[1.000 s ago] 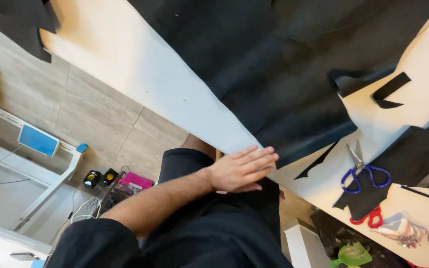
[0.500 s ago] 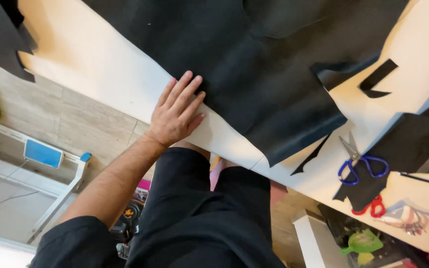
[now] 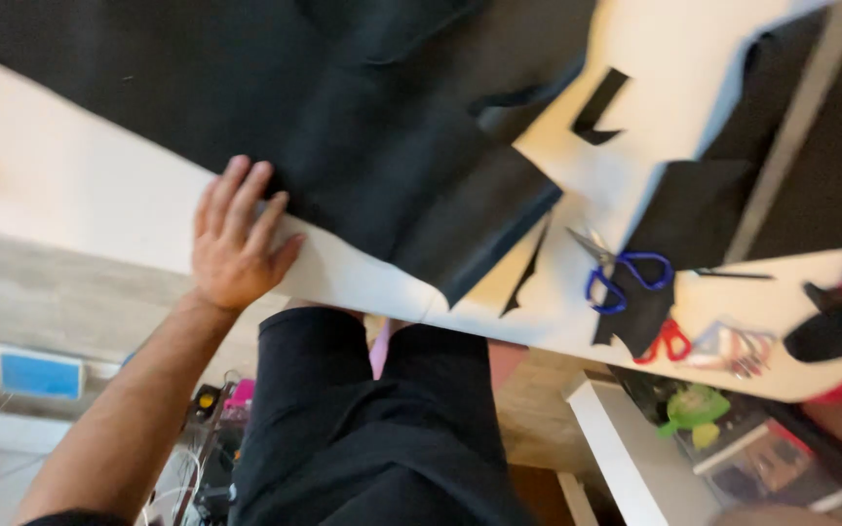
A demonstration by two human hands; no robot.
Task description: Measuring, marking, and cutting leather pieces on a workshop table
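A wide sheet of black fabric (image 3: 343,127) is lying spread over most of a pale work table (image 3: 80,195), reaching from the far edge down to a folded corner that is pointing toward the table's near edge. The table itself is running diagonally through the view, its bare cream surface showing along the near side of the cloth. Below it, the person's dark-clothed legs (image 3: 363,429) are filling the lower middle of the picture.

The left hand (image 3: 236,239) is resting flat on the bare table strip, fingers stretched out and relaxed, gripping nothing; the fingertips are touching the near edge of the black fabric. The forearm is running down to the lower left corner. The right hand is not showing anywhere in the view.

Further right, a smaller piece of black cloth (image 3: 679,219) is lying on the table, with a narrow black offcut (image 3: 598,107) above it. A pair of blue-handled scissors (image 3: 621,273) is lying on the lower part of that smaller piece, and red-handled scissors (image 3: 665,341) are sitting just beside it, near the table edge. The picture is blurring here, so the small items at the far right are hard to make out.
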